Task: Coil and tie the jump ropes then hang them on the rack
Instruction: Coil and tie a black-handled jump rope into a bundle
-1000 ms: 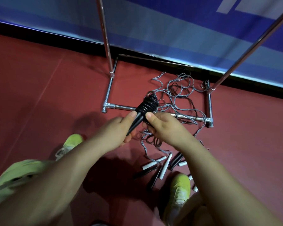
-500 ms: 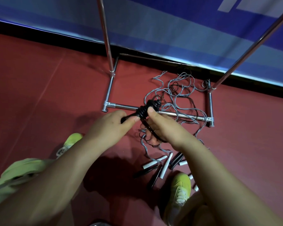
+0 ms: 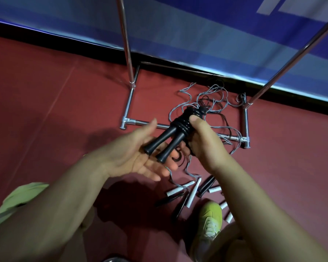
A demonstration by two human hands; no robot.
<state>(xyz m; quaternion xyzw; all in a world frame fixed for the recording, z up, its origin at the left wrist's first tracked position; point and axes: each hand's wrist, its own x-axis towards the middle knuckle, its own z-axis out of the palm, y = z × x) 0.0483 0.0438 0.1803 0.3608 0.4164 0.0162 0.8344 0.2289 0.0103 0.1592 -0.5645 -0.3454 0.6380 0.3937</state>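
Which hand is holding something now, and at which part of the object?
The right hand grips the black jump rope around its coiled cord, above the two handles. The left hand lies open under the handles and grips nothing.

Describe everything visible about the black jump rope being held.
The black jump rope is bundled: its thin, glossy cord is wound in tight turns around the tops of its two handles. The handles are smooth, dark, plastic-looking, flared at the ends, and splay apart toward the camera. A small knot of cord sticks out at the far end. The right hand grips the wound part, thumb on top. The left hand lies open under the handles. The bundle is held above the floor.
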